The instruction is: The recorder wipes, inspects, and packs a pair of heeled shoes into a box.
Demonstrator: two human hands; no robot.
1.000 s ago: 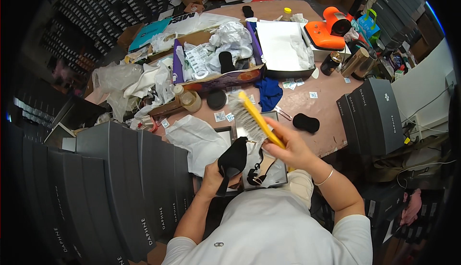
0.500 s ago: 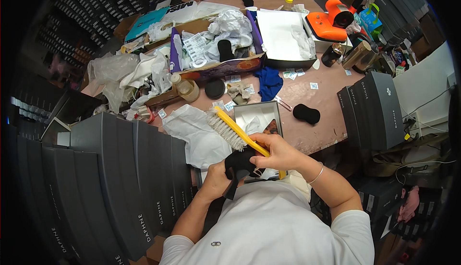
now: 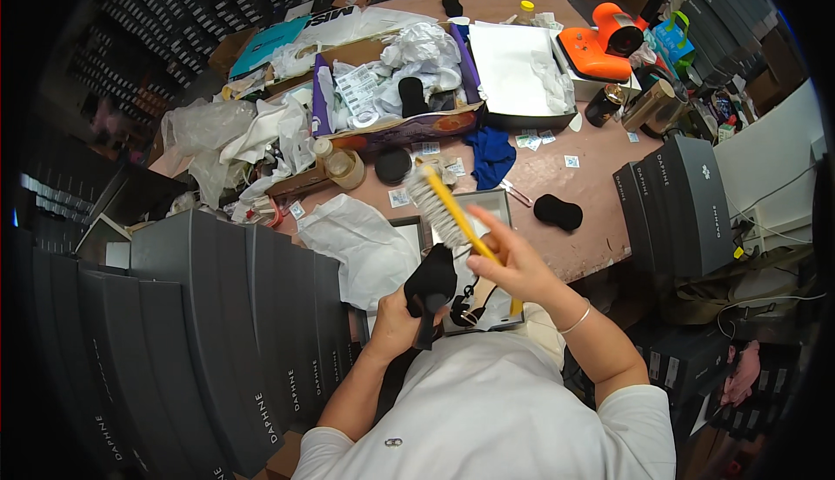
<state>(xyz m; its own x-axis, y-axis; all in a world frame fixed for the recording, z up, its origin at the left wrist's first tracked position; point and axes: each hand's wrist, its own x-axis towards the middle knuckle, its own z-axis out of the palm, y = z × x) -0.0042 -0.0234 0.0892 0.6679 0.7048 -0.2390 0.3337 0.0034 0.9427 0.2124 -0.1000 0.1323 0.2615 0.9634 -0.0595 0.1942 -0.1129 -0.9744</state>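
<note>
Brush (image 3: 445,212), yellow-handled with pale bristles, is gripped in the right hand (image 3: 513,263), fingers closed round the handle, bristle end angled up and away over a grey tray (image 3: 500,206). Just below it the left hand (image 3: 393,322) is clamped on a black shoe (image 3: 430,284), held near the chest. Beyond lie a blue cloth (image 3: 491,154), a black pad (image 3: 557,211) and white paper (image 3: 361,241) on the brown surface (image 3: 591,184).
</note>
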